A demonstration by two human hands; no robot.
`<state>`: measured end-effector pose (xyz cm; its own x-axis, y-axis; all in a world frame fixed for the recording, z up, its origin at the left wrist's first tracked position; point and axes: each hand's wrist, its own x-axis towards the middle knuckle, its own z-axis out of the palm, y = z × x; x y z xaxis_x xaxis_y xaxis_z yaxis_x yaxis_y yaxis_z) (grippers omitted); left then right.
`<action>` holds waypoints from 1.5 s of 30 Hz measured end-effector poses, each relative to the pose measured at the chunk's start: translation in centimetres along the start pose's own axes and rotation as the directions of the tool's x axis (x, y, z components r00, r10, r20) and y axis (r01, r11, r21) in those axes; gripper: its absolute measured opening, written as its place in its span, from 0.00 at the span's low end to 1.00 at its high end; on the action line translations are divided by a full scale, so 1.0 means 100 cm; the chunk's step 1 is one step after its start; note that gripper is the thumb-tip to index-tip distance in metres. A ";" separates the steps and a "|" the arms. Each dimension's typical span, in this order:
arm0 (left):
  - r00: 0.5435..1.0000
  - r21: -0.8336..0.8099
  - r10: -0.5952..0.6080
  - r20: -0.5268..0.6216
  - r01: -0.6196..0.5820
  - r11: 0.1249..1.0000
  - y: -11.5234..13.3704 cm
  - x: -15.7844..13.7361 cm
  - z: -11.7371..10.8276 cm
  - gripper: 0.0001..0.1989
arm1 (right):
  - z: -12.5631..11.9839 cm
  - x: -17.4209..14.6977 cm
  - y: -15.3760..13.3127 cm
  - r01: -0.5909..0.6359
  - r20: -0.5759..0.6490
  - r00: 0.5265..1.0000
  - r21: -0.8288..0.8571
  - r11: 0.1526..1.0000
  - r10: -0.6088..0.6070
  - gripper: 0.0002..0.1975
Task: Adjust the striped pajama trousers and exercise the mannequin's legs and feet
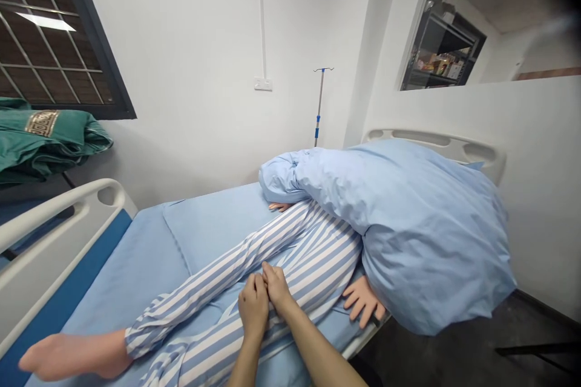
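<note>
My left hand (253,305) and my right hand (276,287) are side by side, nearly touching, over the thighs of a manikin in blue-and-white striped trousers (324,260). Both are closed with the fingers curled in. Whether they grip anything is hidden. A light blue quilt (408,224) lies bunched over the manikin's upper body and head. One manikin hand (364,300) sticks out below the quilt's near side, palm down on the bed. The other manikin hand (279,206) shows partly at the far side. A bare manikin foot (77,355) lies at the lower left.
The bed has a light blue sheet (218,211), a footboard (100,211) at left and a headboard (436,139) at right. An IV pole (319,106) stands by the wall behind. Green folded cloth (54,139) lies near the barred window (49,30).
</note>
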<state>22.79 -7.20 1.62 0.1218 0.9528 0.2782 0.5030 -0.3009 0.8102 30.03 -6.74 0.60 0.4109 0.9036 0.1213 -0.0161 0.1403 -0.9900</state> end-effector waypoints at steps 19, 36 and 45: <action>0.999 -0.206 -0.021 0.046 0.030 0.978 0.021 0.004 0.010 0.17 | -0.052 0.001 -0.010 0.222 -0.056 0.954 -0.529 0.819 -0.295 0.24; 0.999 -0.029 -0.041 0.022 0.042 0.999 0.032 -0.015 0.060 0.15 | -0.091 0.027 -0.028 0.188 -0.074 0.965 -0.470 0.863 -0.250 0.24; 0.998 -0.144 -0.040 0.043 0.046 0.988 0.036 -0.015 0.053 0.14 | -0.107 0.025 -0.010 0.193 -0.124 0.943 -0.555 0.809 -0.310 0.23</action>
<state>28.97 -9.52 1.39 0.1382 0.9651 0.2226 0.3795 -0.2592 0.8881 40.86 -8.93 1.16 0.5054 0.7581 0.4121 0.5725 0.0628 -0.8175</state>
